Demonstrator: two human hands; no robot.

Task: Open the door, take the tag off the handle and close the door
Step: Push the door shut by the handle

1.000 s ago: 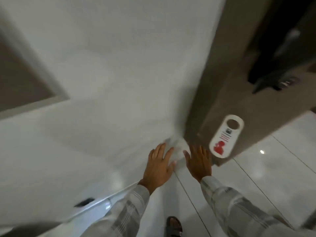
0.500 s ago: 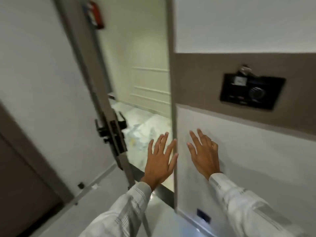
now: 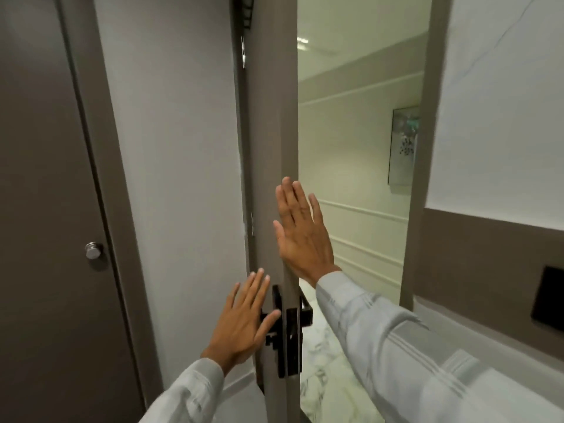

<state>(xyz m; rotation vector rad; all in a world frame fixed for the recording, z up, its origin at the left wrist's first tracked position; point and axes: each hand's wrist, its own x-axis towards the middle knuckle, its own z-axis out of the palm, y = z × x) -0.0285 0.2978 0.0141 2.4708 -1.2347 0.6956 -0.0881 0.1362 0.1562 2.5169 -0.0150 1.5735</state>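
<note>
The grey door [image 3: 273, 123] stands open, seen almost edge-on in the middle of the view. A black lock plate and handle [image 3: 288, 334] sit on its edge, low down. My left hand [image 3: 244, 319] is flat with fingers spread, just left of the handle on the door's near side, its thumb by the black lever. My right hand [image 3: 300, 232] is raised, fingers apart, at the door's edge above the handle. Both hands hold nothing. No tag is in view.
Through the gap lies a corridor with pale panelled walls, a marble floor [image 3: 323, 370] and a framed picture [image 3: 404, 146]. A dark closed door with a round metal knob [image 3: 94, 250] is at the left. The door frame [image 3: 422, 148] and a black wall panel [image 3: 547, 297] are at the right.
The view has swung up and left from the floor to the door's edge. The tag seen a second ago is gone from sight. Both hands have risen toward the door, the right one higher.
</note>
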